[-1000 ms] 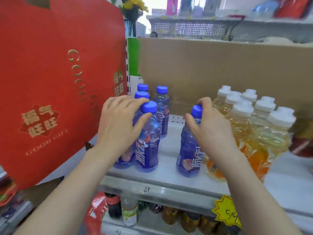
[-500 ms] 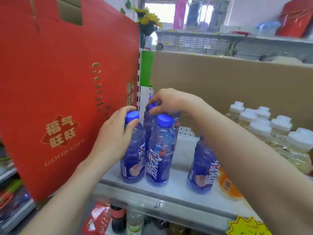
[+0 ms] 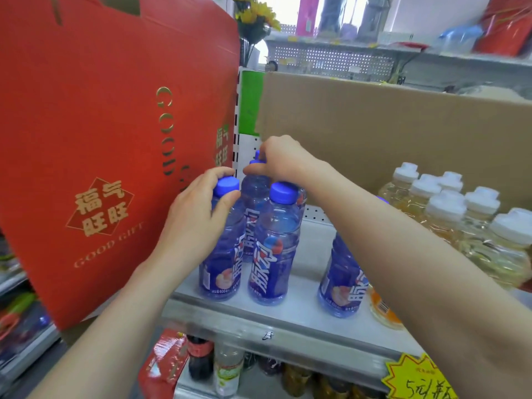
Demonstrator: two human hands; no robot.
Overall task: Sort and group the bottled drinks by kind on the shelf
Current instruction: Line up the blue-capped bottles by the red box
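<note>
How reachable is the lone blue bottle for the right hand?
Probably yes, once freed: the right hand pinches a rear bottle's cap; the lone bottle stands apart under its forearm.

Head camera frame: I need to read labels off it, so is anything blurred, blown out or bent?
Head view: labels on the blue-capped blue plastic bottles read sharply; the window behind the yellow flowers is blown out; bottom-left goods smear; wide-angle stretch swells the near right forearm.

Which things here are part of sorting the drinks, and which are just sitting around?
Job: blue-capped bottles, white-capped yellow bottles, shelf, left hand, right hand.
Lying about: red gift box, cardboard box, yellow price tag, sunflowers.
</note>
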